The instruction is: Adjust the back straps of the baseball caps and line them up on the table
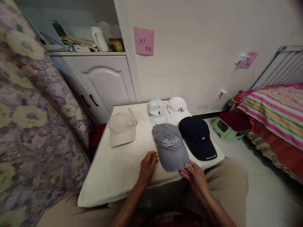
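At center left of the frame, a beige cap is seen on the cream cloth. Near center, the left hand is held loosely curled, empty. Beside it, the gray cap's brim is pinched between the right hand's nearly closed thumb and fingers.

The curtain is purple-and-cream floral; the bedspread is striped pink, white, yellow and green; the lettered cap is grey.
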`<state>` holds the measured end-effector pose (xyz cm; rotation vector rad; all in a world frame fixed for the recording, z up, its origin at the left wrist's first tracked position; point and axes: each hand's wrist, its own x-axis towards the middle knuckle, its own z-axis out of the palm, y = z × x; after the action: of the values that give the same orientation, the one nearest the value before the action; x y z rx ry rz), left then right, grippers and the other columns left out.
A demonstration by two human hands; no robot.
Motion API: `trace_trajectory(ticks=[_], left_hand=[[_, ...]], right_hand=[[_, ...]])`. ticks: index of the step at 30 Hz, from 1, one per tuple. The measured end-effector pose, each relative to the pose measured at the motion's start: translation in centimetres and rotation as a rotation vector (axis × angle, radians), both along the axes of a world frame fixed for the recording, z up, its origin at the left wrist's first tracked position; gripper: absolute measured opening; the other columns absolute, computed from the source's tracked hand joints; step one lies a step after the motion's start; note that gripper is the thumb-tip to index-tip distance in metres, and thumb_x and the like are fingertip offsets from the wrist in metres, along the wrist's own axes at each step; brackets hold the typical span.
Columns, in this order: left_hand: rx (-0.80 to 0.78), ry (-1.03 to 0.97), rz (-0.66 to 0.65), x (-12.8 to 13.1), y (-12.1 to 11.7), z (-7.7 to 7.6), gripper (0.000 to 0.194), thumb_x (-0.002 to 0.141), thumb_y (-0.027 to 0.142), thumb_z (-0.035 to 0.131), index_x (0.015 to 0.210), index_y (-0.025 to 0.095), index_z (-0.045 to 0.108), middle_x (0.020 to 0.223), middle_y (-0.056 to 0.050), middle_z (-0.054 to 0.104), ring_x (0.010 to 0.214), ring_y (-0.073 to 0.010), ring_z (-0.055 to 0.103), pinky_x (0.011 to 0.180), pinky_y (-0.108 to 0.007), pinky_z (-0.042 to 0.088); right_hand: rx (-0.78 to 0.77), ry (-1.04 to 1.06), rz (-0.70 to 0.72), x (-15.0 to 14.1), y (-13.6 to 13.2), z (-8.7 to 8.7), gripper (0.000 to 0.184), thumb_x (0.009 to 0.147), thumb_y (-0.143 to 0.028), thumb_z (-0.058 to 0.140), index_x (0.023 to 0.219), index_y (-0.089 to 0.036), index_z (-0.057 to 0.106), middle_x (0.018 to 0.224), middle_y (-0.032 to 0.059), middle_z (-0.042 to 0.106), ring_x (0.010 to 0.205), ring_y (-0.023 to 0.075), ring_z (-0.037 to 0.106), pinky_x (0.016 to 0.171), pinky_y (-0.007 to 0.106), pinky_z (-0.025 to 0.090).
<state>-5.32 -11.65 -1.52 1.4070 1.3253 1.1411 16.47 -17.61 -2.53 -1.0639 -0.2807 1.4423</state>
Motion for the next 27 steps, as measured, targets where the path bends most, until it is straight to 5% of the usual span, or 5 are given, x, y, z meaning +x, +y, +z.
trace_trajectory(ticks=[4,9,27], left_hand=[[0.022,0.053,-0.040,0.6,-1.2,-0.1,0.017,0.081,0.024,0.056,0.096,0.021,0.063,0.086,-0.004,0.069,0.078,-0.0216,0.066,0.075,-0.034,0.050],[0.055,0.113,-0.072,0.8,-2.1,-0.4,0.018,0.084,0.024,0.054,0.099,0.022,0.062,0.088,-0.005,0.068,0.080,-0.0223,0.065,0.076,-0.035,0.049],[0.256,0.361,-0.249,1.4,-4.2,-0.1,0.022,0.088,0.017,0.046,0.097,0.023,0.065,0.089,-0.008,0.066,0.083,-0.0217,0.062,0.075,-0.033,0.049]], right_hand=[[0.034,-0.055,-0.017,0.1,0.1,0.0,0.056,0.058,-0.025,0.088,0.106,-0.016,0.060,0.058,-0.0076,0.064,0.055,0.0135,0.067,0.064,0.029,0.062],[0.048,-0.107,-0.012,0.3,0.4,-0.1,0.080,0.057,-0.025,0.088,0.127,-0.017,0.050,0.057,-0.0101,0.059,0.055,0.0146,0.067,0.064,0.032,0.063],[0.050,-0.202,0.023,1.2,-0.3,-1.2,0.076,0.064,-0.039,0.085,0.125,-0.014,0.048,0.067,0.0011,0.071,0.063,0.0204,0.072,0.062,0.031,0.060]])
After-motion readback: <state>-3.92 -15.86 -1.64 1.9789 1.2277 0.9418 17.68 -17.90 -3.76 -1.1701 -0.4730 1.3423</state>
